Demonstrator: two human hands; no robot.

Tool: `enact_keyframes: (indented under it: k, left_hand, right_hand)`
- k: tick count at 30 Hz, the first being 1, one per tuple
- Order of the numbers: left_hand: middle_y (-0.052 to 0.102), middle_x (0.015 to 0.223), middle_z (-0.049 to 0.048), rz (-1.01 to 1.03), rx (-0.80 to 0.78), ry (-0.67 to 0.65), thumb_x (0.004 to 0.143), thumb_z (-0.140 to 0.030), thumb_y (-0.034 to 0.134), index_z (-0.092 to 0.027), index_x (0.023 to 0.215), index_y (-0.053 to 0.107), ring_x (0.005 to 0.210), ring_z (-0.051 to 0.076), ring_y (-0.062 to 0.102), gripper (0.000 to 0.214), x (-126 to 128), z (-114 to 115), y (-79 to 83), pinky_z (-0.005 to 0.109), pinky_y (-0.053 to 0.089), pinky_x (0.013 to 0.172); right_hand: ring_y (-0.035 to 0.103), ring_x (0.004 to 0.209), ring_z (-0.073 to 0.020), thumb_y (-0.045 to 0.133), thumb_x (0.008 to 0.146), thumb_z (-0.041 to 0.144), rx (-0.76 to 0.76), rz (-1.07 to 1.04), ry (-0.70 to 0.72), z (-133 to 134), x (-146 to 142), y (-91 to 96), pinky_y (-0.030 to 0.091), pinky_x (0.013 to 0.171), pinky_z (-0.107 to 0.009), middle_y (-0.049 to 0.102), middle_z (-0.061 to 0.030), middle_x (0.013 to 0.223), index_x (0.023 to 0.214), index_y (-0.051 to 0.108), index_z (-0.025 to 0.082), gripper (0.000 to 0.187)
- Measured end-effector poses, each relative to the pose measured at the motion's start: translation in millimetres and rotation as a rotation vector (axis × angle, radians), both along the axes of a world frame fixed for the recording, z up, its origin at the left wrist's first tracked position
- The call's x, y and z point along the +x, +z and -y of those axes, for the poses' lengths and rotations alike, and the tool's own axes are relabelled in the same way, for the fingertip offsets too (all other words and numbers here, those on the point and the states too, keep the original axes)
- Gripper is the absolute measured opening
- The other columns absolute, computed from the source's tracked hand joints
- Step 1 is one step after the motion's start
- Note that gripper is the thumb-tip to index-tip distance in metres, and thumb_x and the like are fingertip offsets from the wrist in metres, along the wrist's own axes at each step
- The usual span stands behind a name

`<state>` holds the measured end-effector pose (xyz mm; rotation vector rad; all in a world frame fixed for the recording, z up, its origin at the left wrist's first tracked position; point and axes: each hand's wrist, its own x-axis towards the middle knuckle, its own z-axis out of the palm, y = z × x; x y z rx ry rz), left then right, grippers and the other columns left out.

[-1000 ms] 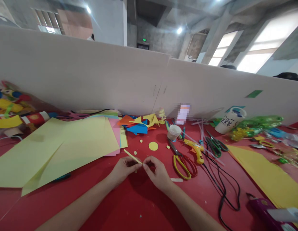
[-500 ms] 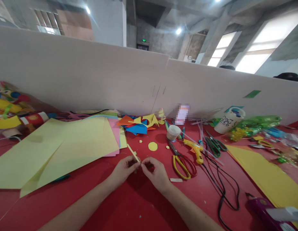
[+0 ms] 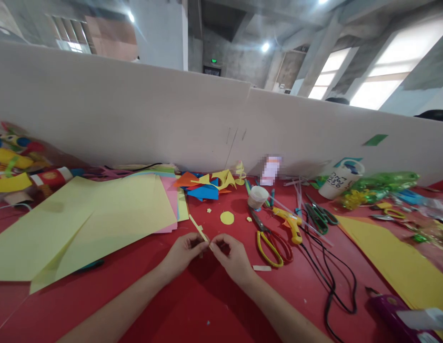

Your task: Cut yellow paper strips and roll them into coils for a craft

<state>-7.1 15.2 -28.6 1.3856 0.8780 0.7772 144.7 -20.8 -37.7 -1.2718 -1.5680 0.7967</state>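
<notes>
My left hand (image 3: 182, 253) and my right hand (image 3: 233, 255) meet over the red table (image 3: 193, 305), both pinching a thin pale yellow paper strip (image 3: 198, 227). The strip sticks up and away to the left from my fingertips. Fingers of both hands are curled closed around its near end. A small yellow paper circle (image 3: 227, 217) lies just beyond my hands, and yellow-handled scissors (image 3: 268, 243) lie to the right of my right hand.
Large yellow paper sheets (image 3: 93, 214) cover the left. Coloured paper scraps (image 3: 204, 185), a small white cup (image 3: 258, 196), a yellow glue gun (image 3: 290, 222) with black cable, green scissors (image 3: 319, 217), a white tub (image 3: 341, 181), more yellow paper (image 3: 393, 257) and a purple tool (image 3: 393, 308) lie around. A white partition (image 3: 171, 114) bounds the back.
The strip has swung from lying low toward the left to pointing more steeply away. My hands have stayed together at nearly the same spot.
</notes>
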Motion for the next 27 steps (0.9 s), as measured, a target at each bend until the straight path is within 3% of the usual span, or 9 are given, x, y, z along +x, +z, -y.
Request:
enact_keyframes:
  k: [6, 10, 15, 19, 23, 25, 27]
  left_hand:
    - [0.057, 0.060, -0.0010, 0.044, -0.061, 0.017, 0.067, -0.041, 0.063, -0.014, 0.070, 0.061, 0.054, 0.010, 0.048, 0.027, 1.7, -0.3, 1.5, 0.023, 0.038, 0.055]
    - [0.055, 0.058, -0.0025, 0.068, -0.107, 0.051, 0.066, -0.042, 0.064, -0.014, 0.069, 0.060, 0.050, 0.009, 0.047, 0.028, 2.1, 0.0, 1.2, 0.023, 0.037, 0.053]
    - [0.053, 0.055, -0.0038, 0.036, -0.106, 0.062, 0.067, -0.041, 0.063, -0.014, 0.067, 0.058, 0.050, 0.009, 0.047, 0.027, 1.0, 0.7, 3.1, 0.023, 0.036, 0.053]
    - [0.052, 0.056, -0.0038, -0.007, -0.090, 0.061, 0.067, -0.041, 0.062, -0.014, 0.066, 0.056, 0.050, 0.009, 0.047, 0.027, 0.4, -0.1, 1.8, 0.023, 0.036, 0.053]
    - [0.051, 0.055, -0.0041, -0.019, -0.071, 0.050, 0.066, -0.042, 0.063, -0.015, 0.066, 0.056, 0.049, 0.010, 0.047, 0.028, 0.4, -1.1, -0.9, 0.023, 0.036, 0.053]
    - [0.052, 0.055, -0.0038, -0.022, -0.060, 0.044, 0.066, -0.043, 0.063, -0.015, 0.066, 0.056, 0.050, 0.010, 0.047, 0.029, 0.4, -1.1, -1.2, 0.023, 0.037, 0.053]
    - [0.052, 0.056, -0.0036, -0.022, -0.052, 0.041, 0.066, -0.043, 0.062, -0.015, 0.066, 0.057, 0.050, 0.010, 0.047, 0.029, 0.3, -0.8, -0.5, 0.023, 0.037, 0.053]
  right_hand:
    - [0.058, 0.061, -0.0150, 0.046, 0.082, 0.037, -0.076, -0.083, -0.032, -4.6, 8.0, 1.2, 0.047, 0.058, -0.025, 0.063, -0.0034, 0.068, 0.073, 0.057, 0.017, 0.025]
    - [0.058, 0.055, -0.0157, 0.037, 0.085, 0.044, -0.080, -0.025, -0.125, -16.8, 37.1, 6.5, 0.046, 0.053, -0.025, 0.064, -0.0042, 0.063, 0.069, 0.056, 0.018, 0.036]
    - [0.060, 0.058, -0.0160, 0.035, 0.085, 0.040, -0.075, 0.381, -0.389, -32.8, 91.4, 12.5, 0.044, 0.054, -0.024, 0.065, -0.0042, 0.065, 0.070, 0.057, 0.018, 0.036]
    - [0.061, 0.070, -0.0249, 0.044, 0.079, 0.036, -0.110, 0.529, -0.540, -34.0, 138.7, 18.4, 0.042, 0.062, -0.032, 0.066, -0.0124, 0.070, 0.068, 0.059, 0.016, 0.027]
    - [0.062, 0.079, -0.0295, 0.051, 0.075, 0.035, -0.377, 0.865, -0.749, -28.1, 187.2, 18.4, 0.042, 0.064, -0.034, 0.065, -0.0183, 0.078, 0.075, 0.061, 0.014, 0.024]
    - [0.061, 0.081, -0.0328, 0.057, 0.070, 0.040, -0.511, 0.814, -0.713, -26.6, 205.3, 14.6, 0.042, 0.065, -0.036, 0.065, -0.0205, 0.077, 0.067, 0.061, 0.013, 0.027]
    - [0.062, 0.078, -0.0325, 0.062, 0.065, 0.042, -0.547, 0.750, -0.674, -27.0, 216.5, 10.1, 0.042, 0.063, -0.035, 0.065, -0.0167, 0.068, 0.057, 0.059, 0.016, 0.027]
